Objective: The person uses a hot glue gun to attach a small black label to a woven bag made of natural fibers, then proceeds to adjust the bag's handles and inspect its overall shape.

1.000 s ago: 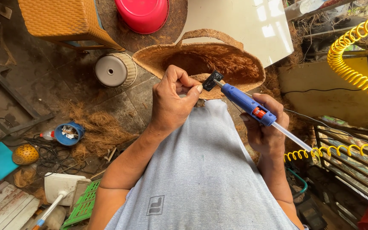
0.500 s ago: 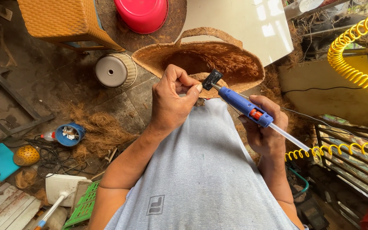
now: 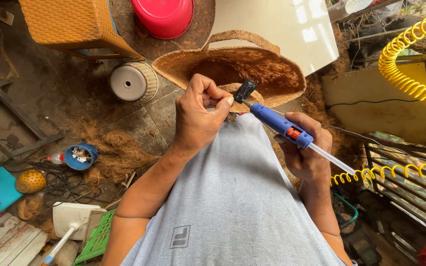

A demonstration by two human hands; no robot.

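The left hand point(image 3: 200, 116) is curling its fingers point(image 3: 218, 101) shut, with the thumb and forefinger pinching at the black nozzle point(image 3: 245, 91) of a blue glue gun point(image 3: 277, 123); whether something small is being held between them cannot be told. The right hand point(image 3: 306, 152) is wrapping its fingers point(image 3: 316, 125) closed around the gun's blue body, just behind the orange trigger, so the gun is lying slantwise between the two hands, nozzle up toward the left hand and a clear glue stick point(image 3: 334, 160) sticking out of its back end, down and to the right. Both hands are working over the person's grey shirt point(image 3: 232, 197), close to the chest.

Just beyond the nozzle a brown coir basket point(image 3: 232, 69) with a handle is lying on the floor, its rim partly hidden behind the left hand's fingertips. Farther out are sitting a woven orange stool point(image 3: 70, 24), a red bowl point(image 3: 166, 17), a round grey-topped roll point(image 3: 129, 81), a small blue tub point(image 3: 77, 157) among loose fibre, and a yellow coiled hose point(image 3: 410, 64) on the right.

Compared with half a second ago, the gun is sitting much as it did, the nozzle tilted slightly more upright, and the left hand is pinching at it in the same place.
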